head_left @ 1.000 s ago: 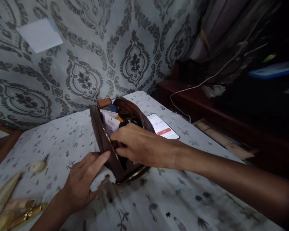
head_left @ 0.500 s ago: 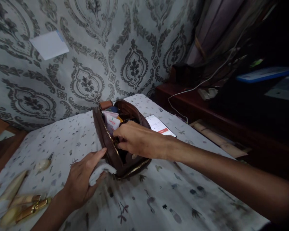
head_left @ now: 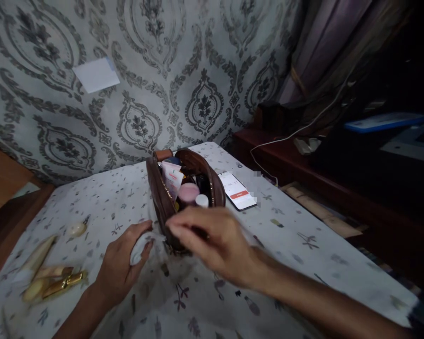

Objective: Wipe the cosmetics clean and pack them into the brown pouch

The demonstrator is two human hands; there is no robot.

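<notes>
A brown zip-up toiletry bag (head_left: 159, 195) stands unzipped on the patterned cloth. Inside it show a pink-and-white tube (head_left: 172, 178), a pink round lid (head_left: 188, 192), a white cap (head_left: 202, 201) and darker items. My right hand (head_left: 219, 242) is over the bag's near end, its fingers bent together in a pinch. Motion blur and the fingers themselves hide whatever they hold. Left of the bag, my left hand (head_left: 118, 259) is closed round a crumpled white tissue (head_left: 138, 250), resting low near the bag's corner.
A lit phone (head_left: 237, 190) lies right of the bag. To the left are a cream sponge (head_left: 77, 229), a gold tube (head_left: 65, 283), and a beige tube (head_left: 40, 254). A white cable (head_left: 297, 126) runs over the dark red ledge (head_left: 286, 153) at the right. Patterned wallpaper rises behind.
My right hand has come out of the bag toward me, uncovering the pink lid and white cap. My left hand has kept the tissue and moved slightly away from the bag's side.
</notes>
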